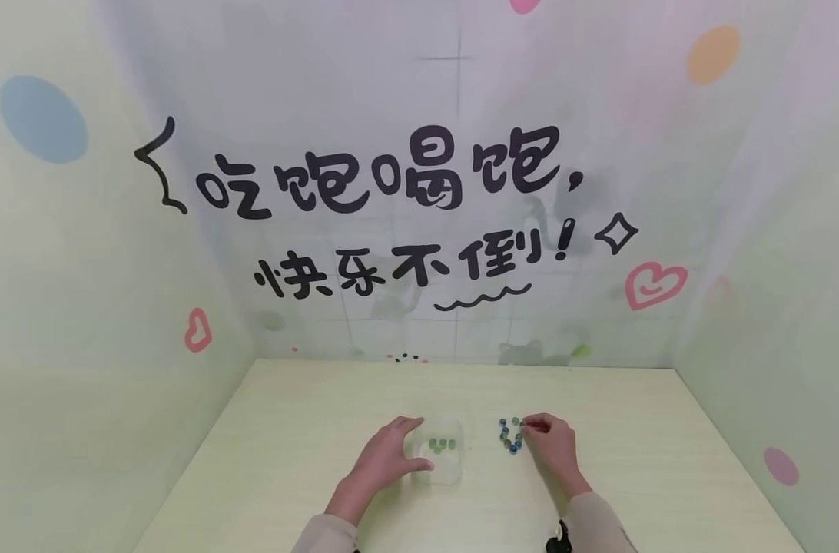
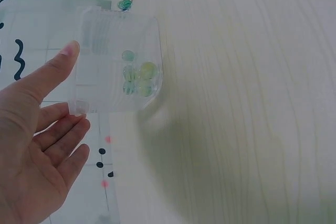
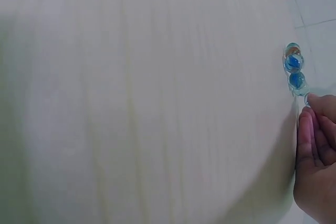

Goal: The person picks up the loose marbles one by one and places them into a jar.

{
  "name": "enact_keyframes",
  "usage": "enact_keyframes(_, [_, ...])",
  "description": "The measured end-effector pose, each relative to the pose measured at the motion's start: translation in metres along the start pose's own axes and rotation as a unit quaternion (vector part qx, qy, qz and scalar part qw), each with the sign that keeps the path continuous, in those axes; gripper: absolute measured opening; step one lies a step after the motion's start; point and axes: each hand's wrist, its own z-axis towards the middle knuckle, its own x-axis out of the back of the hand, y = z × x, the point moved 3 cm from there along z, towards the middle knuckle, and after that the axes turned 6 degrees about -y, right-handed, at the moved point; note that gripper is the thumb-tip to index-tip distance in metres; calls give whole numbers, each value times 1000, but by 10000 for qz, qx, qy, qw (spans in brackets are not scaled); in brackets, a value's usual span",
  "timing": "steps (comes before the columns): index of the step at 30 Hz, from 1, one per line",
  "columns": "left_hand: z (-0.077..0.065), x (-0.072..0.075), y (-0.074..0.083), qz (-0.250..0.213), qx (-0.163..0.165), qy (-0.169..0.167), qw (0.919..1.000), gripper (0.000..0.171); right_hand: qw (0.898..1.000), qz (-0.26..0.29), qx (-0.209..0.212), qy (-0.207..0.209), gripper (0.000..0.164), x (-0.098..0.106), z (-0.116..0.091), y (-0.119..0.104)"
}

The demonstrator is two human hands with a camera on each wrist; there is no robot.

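A clear plastic container stands on the table, with several greenish glass marbles inside. My left hand holds it from the left side, thumb and fingers spread around its walls. To the container's right, several blue and green marbles lie close together in a V-like curve. At the right end of that curve is my right hand, which pinches a marble between thumb and fingertips. Those fingers largely cover it.
The pale wooden table meets a back wall with black lettering. Side walls stand to the left and right. A small black object shows by the right sleeve.
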Motion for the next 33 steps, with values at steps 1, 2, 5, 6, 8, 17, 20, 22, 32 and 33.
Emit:
enact_keyframes(1, [0, 0, 0, 7, 7, -6, 10000, 77, 10000, 1, 8, -17, 16, 0, 0, 0])
enact_keyframes(2, [1, 0, 1, 17, 12, -4, 10000, 77, 10000, -12, 16, -28, 16, 1, 0, 1])
enact_keyframes(5, [2, 0, 0, 58, 19, 1, 10000, 77, 9999, -29, 92, -44, 15, 0, 0, 0])
enact_keyframes(6, [2, 0, 0, 66, 18, 9, 10000, 77, 9999, -11, 107, -47, 15, 0, -1, -1])
enact_keyframes(8, [3, -1, -1, 79, 19, 15, 10000, 77, 9999, 16, 155, -38, 16, -1, -1, -4])
enact_keyframes(17, [2, -1, -1, -36, -13, 17, 10000, 76, 9974, 434, 563, -108, 14, -8, -9, -28])
enact_keyframes(20, [2, -2, 0, -17, -44, 15, 10000, 75, 9959, 595, 673, -136, 13, -10, -14, -37])
enact_keyframes(22, [3, -2, 0, 6, -57, 21, 10000, 75, 9948, 679, 751, -150, 13, -11, -16, -42])
enact_keyframes(32, [3, -1, -1, 6, 17, 36, 10000, 77, 9867, 982, 1248, -357, 9, -19, -27, -66])
enact_keyframes(33, [4, -1, -1, 11, 21, 29, 10000, 77, 9861, 973, 1295, -373, 8, -19, -29, -68])
